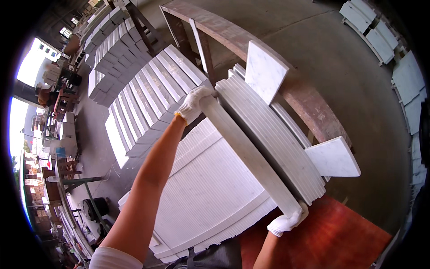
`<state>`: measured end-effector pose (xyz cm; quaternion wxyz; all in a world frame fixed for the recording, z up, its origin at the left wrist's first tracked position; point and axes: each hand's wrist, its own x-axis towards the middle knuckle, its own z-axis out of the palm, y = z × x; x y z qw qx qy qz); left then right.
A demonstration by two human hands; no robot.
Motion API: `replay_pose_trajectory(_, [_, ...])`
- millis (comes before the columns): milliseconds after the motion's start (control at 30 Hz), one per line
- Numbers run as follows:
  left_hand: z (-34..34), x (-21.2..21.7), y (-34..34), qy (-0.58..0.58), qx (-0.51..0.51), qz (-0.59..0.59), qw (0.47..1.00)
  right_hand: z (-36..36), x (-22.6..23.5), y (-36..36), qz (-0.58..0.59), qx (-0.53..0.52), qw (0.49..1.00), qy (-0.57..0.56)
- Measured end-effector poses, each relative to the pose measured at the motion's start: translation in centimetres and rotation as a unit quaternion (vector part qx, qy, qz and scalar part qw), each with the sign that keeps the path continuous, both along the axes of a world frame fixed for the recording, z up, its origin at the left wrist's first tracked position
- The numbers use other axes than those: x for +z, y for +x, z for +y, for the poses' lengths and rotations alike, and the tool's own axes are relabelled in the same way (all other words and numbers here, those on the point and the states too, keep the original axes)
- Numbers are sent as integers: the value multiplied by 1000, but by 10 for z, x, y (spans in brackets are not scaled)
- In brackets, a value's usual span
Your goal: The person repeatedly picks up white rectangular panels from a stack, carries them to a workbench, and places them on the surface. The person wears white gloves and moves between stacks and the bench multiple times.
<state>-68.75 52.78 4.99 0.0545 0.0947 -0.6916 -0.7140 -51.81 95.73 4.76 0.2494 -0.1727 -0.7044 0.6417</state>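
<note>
A long, pale grey-white stone strip (251, 157) lies across in front of me, held at both ends. My left hand (195, 104), in a white knit glove, is closed over its far end. At the near end my right hand (289, 221), gloved the same way, is wrapped round the strip; some of its fingers are hidden. Close beside it, to the right, several similar strips (273, 139) stand on edge in a row. Left of and beneath the held strip is a broad stack of thin white pieces (206, 175), crossed by lengthwise bands.
Two marble tiles (266, 71) (333, 157) rest against a worn reddish-brown beam (313, 101) beyond the strips. A glossy red-brown board (327, 233) lies at lower right. Wrapped bundles (150, 98) stand at far left. White slabs (410, 74) line the right side.
</note>
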Motion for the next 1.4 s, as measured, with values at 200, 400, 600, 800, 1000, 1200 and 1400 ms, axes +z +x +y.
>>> replay_pose_trajectory(200, [27, 20, 2, 160, 100, -77, 979, -7, -13, -1, 28, -36, 998, -32])
replay_pose_trajectory(400, [25, 26, 49, 161, 202, -73, 963, 5, -4, -2, 40, 10, 966, 254])
replay_pose_trajectory(600, [23, 17, 72, 140, 210, -68, 965, 4, 4, 0, -43, 8, 997, 68])
replay_pose_trajectory(800, [19, 25, 57, 104, 172, -108, 974, -18, 6, 42, -63, -24, 998, 1])
replay_pose_trajectory(1000, [16, 18, 55, 110, 145, -92, 979, -22, 0, 44, -37, -23, 999, -13])
replay_pose_trajectory(1200, [14, 19, 57, 132, 122, -80, 981, -5, -35, 49, -116, 37, 968, 218])
replay_pose_trajectory(1400, [-9, -5, 53, 260, 34, -115, 958, -10, -39, 41, -158, 19, 811, 563])
